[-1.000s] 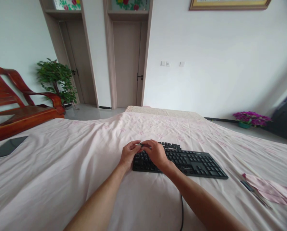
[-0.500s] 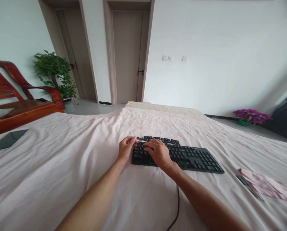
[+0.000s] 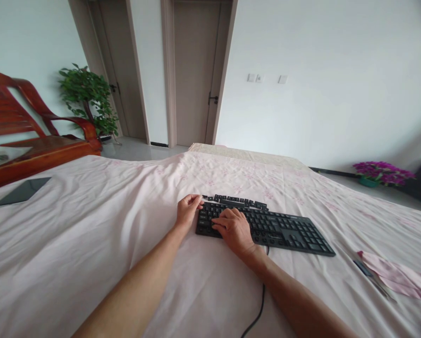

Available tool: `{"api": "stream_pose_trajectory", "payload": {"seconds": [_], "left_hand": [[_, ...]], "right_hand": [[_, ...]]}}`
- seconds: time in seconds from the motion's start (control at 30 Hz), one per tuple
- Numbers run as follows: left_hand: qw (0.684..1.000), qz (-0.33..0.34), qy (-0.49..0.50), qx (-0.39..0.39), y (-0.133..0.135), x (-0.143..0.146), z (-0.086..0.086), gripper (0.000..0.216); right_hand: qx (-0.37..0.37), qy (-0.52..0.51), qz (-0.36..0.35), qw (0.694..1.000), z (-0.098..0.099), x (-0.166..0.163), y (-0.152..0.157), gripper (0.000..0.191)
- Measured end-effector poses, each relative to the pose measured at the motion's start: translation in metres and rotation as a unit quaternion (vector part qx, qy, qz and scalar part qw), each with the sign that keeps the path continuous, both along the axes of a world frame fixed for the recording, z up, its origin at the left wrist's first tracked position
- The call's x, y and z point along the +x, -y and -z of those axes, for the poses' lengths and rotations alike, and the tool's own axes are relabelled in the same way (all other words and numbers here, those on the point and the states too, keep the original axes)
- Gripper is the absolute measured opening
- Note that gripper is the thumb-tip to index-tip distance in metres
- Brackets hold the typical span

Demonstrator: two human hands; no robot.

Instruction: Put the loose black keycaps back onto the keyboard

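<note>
Now the two hands are apart: the right hand (image 3: 236, 230) has moved down over the left part of the keyboard (image 3: 291, 234), so the work seems to be there. The left hand (image 3: 187, 210) is by its far left corner, near loose keys (image 3: 233, 199) behind it. I cannot tell if either hand's fingers pinch anything.

Soft, diffuse light; wall (image 3: 319, 51) bright; edges stretched, upper-right corner darkened.
</note>
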State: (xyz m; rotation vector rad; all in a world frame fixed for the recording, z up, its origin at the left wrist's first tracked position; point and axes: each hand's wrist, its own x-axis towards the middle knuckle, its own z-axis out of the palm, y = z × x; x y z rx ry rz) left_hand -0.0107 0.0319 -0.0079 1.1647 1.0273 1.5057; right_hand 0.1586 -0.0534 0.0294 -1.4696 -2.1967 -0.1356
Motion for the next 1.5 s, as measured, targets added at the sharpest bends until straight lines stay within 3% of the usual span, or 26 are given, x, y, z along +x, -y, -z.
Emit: {"api": "stream_pose_trajectory", "payload": {"seconds": [0.63,1.03,1.27,1.37,1.5], "left_hand": [[1.0,0.004,-0.011,0.0,0.002,0.0,-0.003,0.033],[1.0,0.007,-0.006,-0.01,0.003,0.001,-0.003,0.033],[1.0,-0.002,-0.004,-0.009,0.003,0.004,-0.002,0.032],[1.0,-0.002,-0.011,-0.003,0.004,0.003,-0.002,0.031],[1.0,-0.005,-0.022,0.006,0.006,0.001,-0.003,0.031]], "right_hand": [[0.015,0.075,-0.028,0.997,-0.004,-0.005,0.002,0.009],[0.037,0.212,-0.054,0.975,-0.018,-0.011,0.016,0.018],[0.036,0.238,-0.073,0.968,-0.013,-0.023,0.021,0.024],[0.029,0.222,-0.078,0.971,-0.01,-0.018,0.019,0.025],[0.02,0.083,-0.067,0.994,-0.001,0.003,0.014,0.033]]}}
